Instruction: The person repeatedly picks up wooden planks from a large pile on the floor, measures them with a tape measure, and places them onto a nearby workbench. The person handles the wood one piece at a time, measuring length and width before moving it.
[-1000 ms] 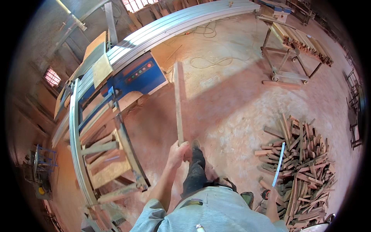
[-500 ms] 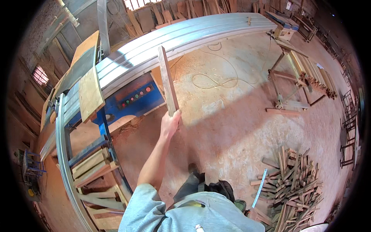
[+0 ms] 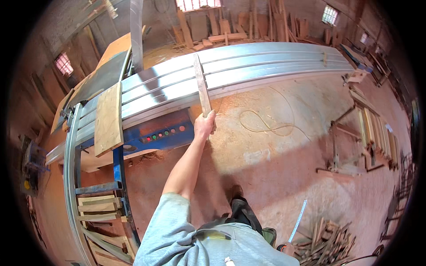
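Observation:
My left hand (image 3: 206,124) is closed around the near end of a wooden strip (image 3: 202,85). The strip points away from me, its far part over the pale metal sliding table (image 3: 248,56) of a saw; whether it touches the metal I cannot tell. Low on the right, my right hand (image 3: 289,249) is closed on a tape measure (image 3: 281,248), mostly hidden at my side. Its pale blade (image 3: 298,220) sticks out forward over the floor.
A broad board (image 3: 108,119) lies across the table's left part, above a blue panel with buttons (image 3: 164,134). A heap of offcuts (image 3: 328,244) lies at lower right. Farther right stands a rack (image 3: 335,148) with long timber (image 3: 377,126). A looped cable (image 3: 266,130) crosses the floor.
My view has shifted, and I stand nearer the saw table. The wooden strip in my left hand has moved forward and now overlaps the table. The tape measure stays in my right hand.

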{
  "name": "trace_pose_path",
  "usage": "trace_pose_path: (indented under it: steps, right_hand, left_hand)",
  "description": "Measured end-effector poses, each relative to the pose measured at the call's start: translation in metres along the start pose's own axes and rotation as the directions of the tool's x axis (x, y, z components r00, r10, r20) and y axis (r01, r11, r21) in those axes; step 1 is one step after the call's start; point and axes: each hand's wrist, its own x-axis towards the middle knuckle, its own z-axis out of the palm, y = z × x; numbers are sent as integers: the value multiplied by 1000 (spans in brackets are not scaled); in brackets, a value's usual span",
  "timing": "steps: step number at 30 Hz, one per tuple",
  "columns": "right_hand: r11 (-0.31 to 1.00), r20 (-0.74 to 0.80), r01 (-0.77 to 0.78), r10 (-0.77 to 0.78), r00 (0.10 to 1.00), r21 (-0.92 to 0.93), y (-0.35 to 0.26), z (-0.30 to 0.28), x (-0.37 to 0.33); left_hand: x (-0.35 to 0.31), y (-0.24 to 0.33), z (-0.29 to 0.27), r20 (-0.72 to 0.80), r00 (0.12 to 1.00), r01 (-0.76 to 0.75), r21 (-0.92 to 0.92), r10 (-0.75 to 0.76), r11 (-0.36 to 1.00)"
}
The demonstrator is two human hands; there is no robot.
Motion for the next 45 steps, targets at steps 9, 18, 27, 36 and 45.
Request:
trace_pose_path:
  steps: [9, 18, 27, 36, 45]
  right_hand:
    - [952, 264, -29, -55, 963, 303, -231, -57, 178]
    - [919, 606, 348, -386, 695, 187, -432, -3, 215]
    - [774, 777, 633, -408, 479, 16, -572, 68, 74]
    - [678, 796, 734, -428, 428, -30, -603, 125, -12]
    - [483, 785, 873, -517, 342, -63, -632, 124, -75]
  left_hand:
    - [123, -63, -48, -342, 938, -12, -191, -55, 982]
    - [-231, -229, -128, -467, 746, 315, -380, -475, 870]
    - [-381, -212, -242, -740, 430, 274, -439, -517, 856]
    - [-498, -207, -434, -984, -140, 632, -175, -110, 755]
    - [-536, -239, -434, -886, -129, 821, -347, -445, 454]
